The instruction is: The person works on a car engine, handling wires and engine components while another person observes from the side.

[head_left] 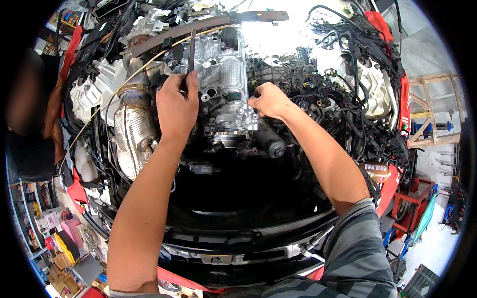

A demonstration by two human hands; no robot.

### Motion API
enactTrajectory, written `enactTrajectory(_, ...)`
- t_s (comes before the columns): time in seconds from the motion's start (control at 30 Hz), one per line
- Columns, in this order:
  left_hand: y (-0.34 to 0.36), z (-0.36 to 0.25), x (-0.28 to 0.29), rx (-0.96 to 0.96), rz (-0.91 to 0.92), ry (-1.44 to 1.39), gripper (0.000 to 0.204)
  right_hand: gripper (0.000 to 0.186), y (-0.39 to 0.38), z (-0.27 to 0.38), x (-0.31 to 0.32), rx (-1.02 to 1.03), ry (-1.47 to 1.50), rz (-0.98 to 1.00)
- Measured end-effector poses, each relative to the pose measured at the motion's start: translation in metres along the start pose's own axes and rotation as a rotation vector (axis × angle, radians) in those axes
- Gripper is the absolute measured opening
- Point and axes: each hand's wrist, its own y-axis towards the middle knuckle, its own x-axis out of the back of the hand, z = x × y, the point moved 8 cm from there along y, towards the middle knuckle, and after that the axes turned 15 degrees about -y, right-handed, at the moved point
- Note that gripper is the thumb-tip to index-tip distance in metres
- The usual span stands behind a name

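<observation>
An engine (233, 72) with a silver top cover lies in an open car bay. My left hand (178, 102) is over its left side, fingers curled and thumb bent. A dark narrow strip (192, 49) runs away from the thumb; whether I grip it is unclear. At the engine's right edge, my right hand (271, 101) has its fingers drawn together against the metal. What lies between those fingertips is hidden. Just below the right hand sits a black cylindrical housing (273, 144). Left of my left hand stands a silver exhaust part (131, 131) with a dimpled shield.
A long brown bar (208, 23) and a thin yellowish line (107, 102) cross the bay. Loose black wiring (328, 99) crowds the right. A spray can (376, 172) rests at the right edge. Red covers (389, 191) line the sides. A person (35, 114) stands at left.
</observation>
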Motion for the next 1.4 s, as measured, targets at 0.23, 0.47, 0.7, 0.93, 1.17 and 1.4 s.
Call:
enactTrajectory(0.23,-0.001,0.002,0.001,0.034,0.001,-0.009,0.036,0.035,-0.012,0.010,0.007,0.046,-0.201,-0.241)
enactTrajectory(0.47,-0.004,-0.004,-0.002,0.029,0.034,-0.019,0.032,0.033,-0.087,0.012,0.031,0.031,-0.165,-0.244)
enactTrajectory(0.7,-0.021,-0.034,0.024,-0.162,-0.080,-0.002,0.028,0.026,-0.327,0.027,0.013,0.175,-0.187,0.335)
enactTrajectory(0.93,-0.272,-0.131,0.111,0.323,0.072,-0.392,0.031,0.021,-0.603,-0.079,-0.037,-0.237,0.679,0.137)
enactTrajectory(1.17,-0.508,-0.208,0.104,0.760,0.462,-0.508,0.025,0.030,-0.610,0.020,-0.165,-0.052,0.759,0.149)
enactTrajectory(1.4,-0.488,-0.089,0.258,0.449,-0.049,-0.160,0.030,0.038,-0.656,-0.043,-0.283,-0.076,0.068,0.409)
